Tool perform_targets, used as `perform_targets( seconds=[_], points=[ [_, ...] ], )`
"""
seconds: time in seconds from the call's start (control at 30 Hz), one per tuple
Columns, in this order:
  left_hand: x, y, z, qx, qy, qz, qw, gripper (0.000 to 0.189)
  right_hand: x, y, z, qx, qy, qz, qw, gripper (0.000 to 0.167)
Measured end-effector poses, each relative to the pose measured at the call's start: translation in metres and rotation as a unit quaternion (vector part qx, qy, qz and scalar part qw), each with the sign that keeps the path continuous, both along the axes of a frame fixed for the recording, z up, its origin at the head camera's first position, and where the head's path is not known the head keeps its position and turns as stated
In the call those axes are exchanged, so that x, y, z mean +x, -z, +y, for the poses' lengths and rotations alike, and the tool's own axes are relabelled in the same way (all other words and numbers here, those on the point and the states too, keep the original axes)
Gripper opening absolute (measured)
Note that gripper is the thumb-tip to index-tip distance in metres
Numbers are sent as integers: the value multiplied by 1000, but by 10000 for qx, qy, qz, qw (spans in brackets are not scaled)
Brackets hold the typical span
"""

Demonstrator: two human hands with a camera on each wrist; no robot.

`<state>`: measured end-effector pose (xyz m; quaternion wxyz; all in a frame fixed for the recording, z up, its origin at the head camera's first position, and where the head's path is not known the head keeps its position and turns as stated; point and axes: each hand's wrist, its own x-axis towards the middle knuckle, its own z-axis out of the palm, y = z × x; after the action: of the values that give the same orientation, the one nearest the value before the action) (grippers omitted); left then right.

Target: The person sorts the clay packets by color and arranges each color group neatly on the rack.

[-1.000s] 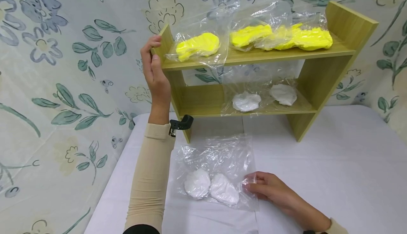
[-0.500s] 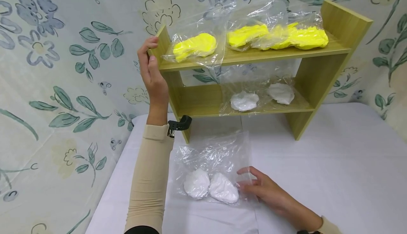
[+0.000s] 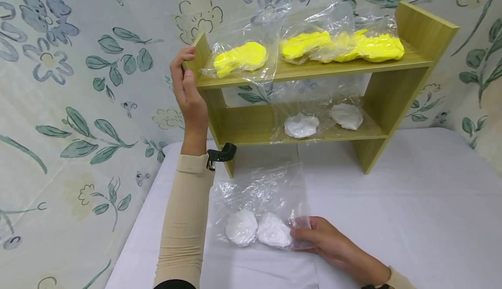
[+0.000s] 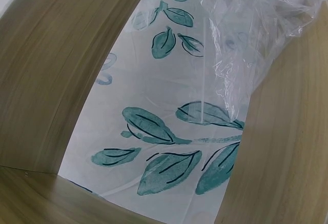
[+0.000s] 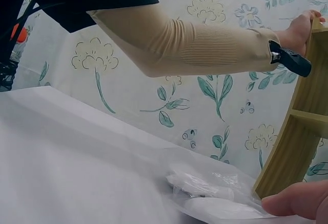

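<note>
My left hand [image 3: 192,97] holds the upper left side panel of a two-tier wooden shelf [image 3: 333,72], fingers round its edge and thumb at the front. On the white table before the shelf lies clear plastic packaging [image 3: 262,193] with two white, rounded, crumpled bundles [image 3: 241,228] side by side. My right hand [image 3: 329,241] pinches the packaging's right edge, thumb on top and the other fingers mostly hidden under the plastic. In the right wrist view, only the thumb [image 5: 292,199] shows beside the packaging. The left hand is out of the left wrist view.
Bagged yellow bundles [image 3: 241,58] that look like gloves line the top tier. Two bagged white bundles [image 3: 302,125] sit on the lower tier, their plastic hanging over its front edge. A floral cloth [image 3: 98,84] hangs behind the shelf and along the left.
My right hand has shifted left along the packaging, its fingers first spread and now closed on the edge. The left hand stays on the shelf panel.
</note>
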<state>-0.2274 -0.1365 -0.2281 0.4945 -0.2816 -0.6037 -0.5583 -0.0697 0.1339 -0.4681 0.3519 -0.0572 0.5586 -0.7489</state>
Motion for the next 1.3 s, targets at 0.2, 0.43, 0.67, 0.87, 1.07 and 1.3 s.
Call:
perform_targets(
  seconds=[0.2,0.43,0.67,0.87,1.07,1.3],
  points=[
    [1,1,-1,30,10,-63,10000,30,2,-3,-8,364,118,132,9992,42],
    [3,2,-2,29,-25,-98,9999,30,2,-7,-16,439,351,7,9984,49],
    [3,1,-2,9,-44,-170,9998,31,3,-8,-21,1167,626,330,9906,47],
    [3,1,0,4,13,-132,9999,31,4,-12,-18,1163,760,352,9897,50],
    [3,0,0,0,6,-86,10000,32,5,-17,-8,689,731,211,9947,55],
    [2,-1,1,14,29,-74,10000,32,5,-22,6,431,836,324,9950,57]
  ],
)
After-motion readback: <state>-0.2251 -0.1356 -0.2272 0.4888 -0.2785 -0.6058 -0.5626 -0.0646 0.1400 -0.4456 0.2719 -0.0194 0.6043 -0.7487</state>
